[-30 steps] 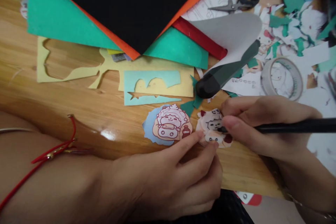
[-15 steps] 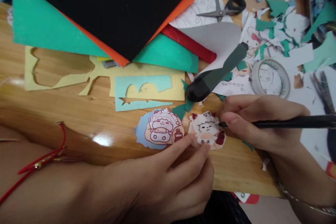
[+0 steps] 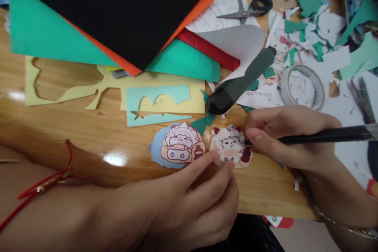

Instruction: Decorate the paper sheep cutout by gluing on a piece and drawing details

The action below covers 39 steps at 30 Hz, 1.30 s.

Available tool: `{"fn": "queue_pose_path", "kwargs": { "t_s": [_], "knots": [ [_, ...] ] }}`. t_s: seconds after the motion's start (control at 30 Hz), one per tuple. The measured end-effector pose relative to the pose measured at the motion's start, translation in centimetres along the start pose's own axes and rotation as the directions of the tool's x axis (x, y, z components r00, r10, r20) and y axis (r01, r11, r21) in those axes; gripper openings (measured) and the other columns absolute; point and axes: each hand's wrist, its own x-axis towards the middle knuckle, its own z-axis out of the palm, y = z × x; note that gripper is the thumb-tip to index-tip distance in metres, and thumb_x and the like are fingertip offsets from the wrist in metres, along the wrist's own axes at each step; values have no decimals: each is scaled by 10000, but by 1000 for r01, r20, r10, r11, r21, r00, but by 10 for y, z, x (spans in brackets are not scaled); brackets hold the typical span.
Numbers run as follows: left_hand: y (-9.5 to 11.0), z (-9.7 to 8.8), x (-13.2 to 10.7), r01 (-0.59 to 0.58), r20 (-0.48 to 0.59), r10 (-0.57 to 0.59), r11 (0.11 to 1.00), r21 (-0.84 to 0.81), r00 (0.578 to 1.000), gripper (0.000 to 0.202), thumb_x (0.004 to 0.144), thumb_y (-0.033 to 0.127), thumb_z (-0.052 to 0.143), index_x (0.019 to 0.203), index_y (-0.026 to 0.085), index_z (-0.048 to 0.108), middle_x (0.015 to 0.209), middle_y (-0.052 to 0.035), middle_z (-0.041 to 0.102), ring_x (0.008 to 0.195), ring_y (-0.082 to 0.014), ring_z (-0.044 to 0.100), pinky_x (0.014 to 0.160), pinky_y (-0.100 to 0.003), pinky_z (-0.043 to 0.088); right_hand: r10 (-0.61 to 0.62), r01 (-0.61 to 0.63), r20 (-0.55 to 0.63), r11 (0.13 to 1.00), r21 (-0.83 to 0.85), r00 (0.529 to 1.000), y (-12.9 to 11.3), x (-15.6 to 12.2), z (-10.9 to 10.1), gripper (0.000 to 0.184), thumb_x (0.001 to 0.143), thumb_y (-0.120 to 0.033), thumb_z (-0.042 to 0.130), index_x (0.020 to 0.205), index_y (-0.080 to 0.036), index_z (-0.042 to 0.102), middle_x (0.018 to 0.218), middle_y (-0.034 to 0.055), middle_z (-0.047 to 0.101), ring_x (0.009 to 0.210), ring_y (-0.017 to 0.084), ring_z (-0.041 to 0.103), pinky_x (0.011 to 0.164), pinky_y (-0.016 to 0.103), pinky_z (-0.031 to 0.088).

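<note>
Pressing the character cutout flat on the desk, left hand steadies it with straightened fingers; right hand grips a black pen at its edge. Risk: paper slips, line spoils.

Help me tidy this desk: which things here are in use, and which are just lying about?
In use: black pen in the right hand, tip at the small animal cutout, steadied by the left hand.
Lying about: scissors, tape roll, dark-handled tool, coloured sheets, blue-backed cutout.
</note>
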Motion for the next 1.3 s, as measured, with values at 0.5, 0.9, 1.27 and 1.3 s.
{"fn": "queue_pose_path", "kwargs": {
  "t_s": [0.5,0.9,1.27,1.3],
  "knots": [
    [-1,-2,1,4,8,-4,1000,3,1000,475,862,79,254,1235,210,518,1238,-39,529,1133,-242,514,963,-413,463,-2,4,22,997,-71,1000,1,1,-2,320,834,-107,525,576,-177,348,521,-56,465,467,45,444,425,181,310],
    [-1,-3,-1,-3,11,3,1000,-2,1000,469,866,97,265,1253,211,503,1262,-39,517,1145,-245,507,960,-406,470,-17,32,96,988,-152,995,0,3,-3,357,848,-112,498,527,-177,355,508,-40,492,451,47,424,424,201,290],
    [-2,-1,0,0,0,0,1000,5,1000,474,868,90,256,1259,209,497,1242,-44,528,1140,-245,511,959,-416,468,-55,59,34,988,-141,998,-1,3,-2,327,857,-124,527,581,-190,365,543,-56,524,506,49,507,439,172,337],
    [-1,-1,0,-3,2,3,1000,5,1000,474,869,90,257,1261,210,495,1243,-43,527,1138,-244,512,960,-416,467,-53,58,43,989,-137,998,-1,4,-2,320,862,-126,517,578,-190,385,537,-54,521,494,47,495,436,172,332]
  ]
}}
